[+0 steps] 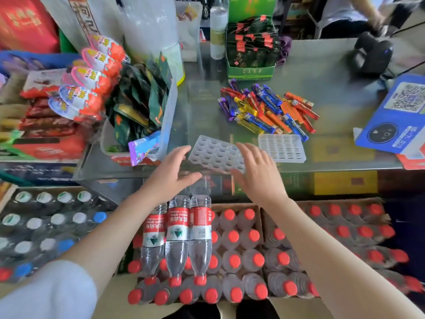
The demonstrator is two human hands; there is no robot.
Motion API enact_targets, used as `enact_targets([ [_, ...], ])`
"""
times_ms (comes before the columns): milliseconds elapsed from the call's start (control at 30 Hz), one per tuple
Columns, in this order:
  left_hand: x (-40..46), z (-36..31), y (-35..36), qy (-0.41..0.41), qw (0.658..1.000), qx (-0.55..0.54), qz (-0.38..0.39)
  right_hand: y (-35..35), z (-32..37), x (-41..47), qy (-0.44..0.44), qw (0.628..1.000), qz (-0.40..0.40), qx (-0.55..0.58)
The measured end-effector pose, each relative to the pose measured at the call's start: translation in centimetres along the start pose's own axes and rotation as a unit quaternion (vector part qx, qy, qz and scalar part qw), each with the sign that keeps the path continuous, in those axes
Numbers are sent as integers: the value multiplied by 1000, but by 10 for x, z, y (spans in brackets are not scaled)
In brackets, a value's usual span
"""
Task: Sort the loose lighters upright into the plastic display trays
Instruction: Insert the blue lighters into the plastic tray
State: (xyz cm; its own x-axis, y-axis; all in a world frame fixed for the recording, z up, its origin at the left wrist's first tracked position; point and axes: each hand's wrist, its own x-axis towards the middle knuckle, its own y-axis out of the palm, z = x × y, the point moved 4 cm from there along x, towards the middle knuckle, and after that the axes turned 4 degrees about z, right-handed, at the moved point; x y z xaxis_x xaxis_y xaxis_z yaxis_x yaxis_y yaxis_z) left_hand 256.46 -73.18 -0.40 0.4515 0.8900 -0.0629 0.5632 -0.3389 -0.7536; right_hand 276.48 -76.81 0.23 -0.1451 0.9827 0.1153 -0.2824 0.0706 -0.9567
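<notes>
Your left hand (171, 168) and right hand (257, 171) hovered open, fingers spread, flanking the near tray (215, 154); lighters (266, 109) lay heaped beyond on the desk (333, 93).

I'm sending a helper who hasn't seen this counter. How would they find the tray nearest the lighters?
On the glass counter, find the heap of loose lighters. Just on the near side of it sits a clear plastic display tray, lying flat with square cells. Its neighbour, the tilted tray between the person's hands, has rounded cells.
</notes>
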Motion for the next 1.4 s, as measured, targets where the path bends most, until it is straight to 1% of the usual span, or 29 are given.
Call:
enact_targets([
  [67, 6, 0, 2, 3, 1000, 20, 2, -4, -24, -6, 48, 999, 10, 23],
  [100, 8, -1, 4, 8, 999, 35, 4, -4, -33, -7, 57, 998, 22, 24],
  [233, 24, -5, 8, 15, 999, 47, 17, -5, -53, -12, 43, 998, 48, -21],
  [400, 48, -7, 10, 10, 999, 38, 32, -21, -82, -20, 80, 996, 23, -12],
  [500, 54, -12, 16, 15, 999, 40, 10, -28, -92, -14, 90, 996, 25, 13],
  [567, 57, -15, 18, 14, 999, 51, -14, -33, -89, -1, 87, 996, 5, 35],
  [667, 57, -20, 21, 3, 995, 100, -28, -39, -80, 28, 79, 995, -33, 45],
  [767, 54, -25, 23, 12, 988, 149, -30, -36, -75, 61, 87, 995, -22, 48],
  [833, 50, -22, 19, 6, 992, 123, -32, -32, -73, 78, 102, 993, 1, 55],
  [933, 45, -11, 12, -21, 998, 54, -18, -24, -72, 94, 124, 990, 30, 60],
  [1033, 44, -5, 9, -1, 998, 56, -4, -18, -74, 102, 142, 988, 42, 51],
  [1133, 49, -6, 10, 13, 995, 96, -4, -19, -77, 107, 141, 987, 66, 44],
  [1200, 53, -8, 14, 16, 994, 104, -8, -24, -77, 105, 134, 986, 76, 71],
  [1300, 59, -13, 21, 34, 990, 139, -15, -36, -66, 101, 99, 990, 50, 87],
  [1367, 62, -14, 22, 22, 988, 155, -9, -39, -55, 101, 65, 995, 29, 64],
  [1400, 62, -14, 22, 15, 988, 156, -8, -36, -50, 102, 49, 997, 40, 48],
])
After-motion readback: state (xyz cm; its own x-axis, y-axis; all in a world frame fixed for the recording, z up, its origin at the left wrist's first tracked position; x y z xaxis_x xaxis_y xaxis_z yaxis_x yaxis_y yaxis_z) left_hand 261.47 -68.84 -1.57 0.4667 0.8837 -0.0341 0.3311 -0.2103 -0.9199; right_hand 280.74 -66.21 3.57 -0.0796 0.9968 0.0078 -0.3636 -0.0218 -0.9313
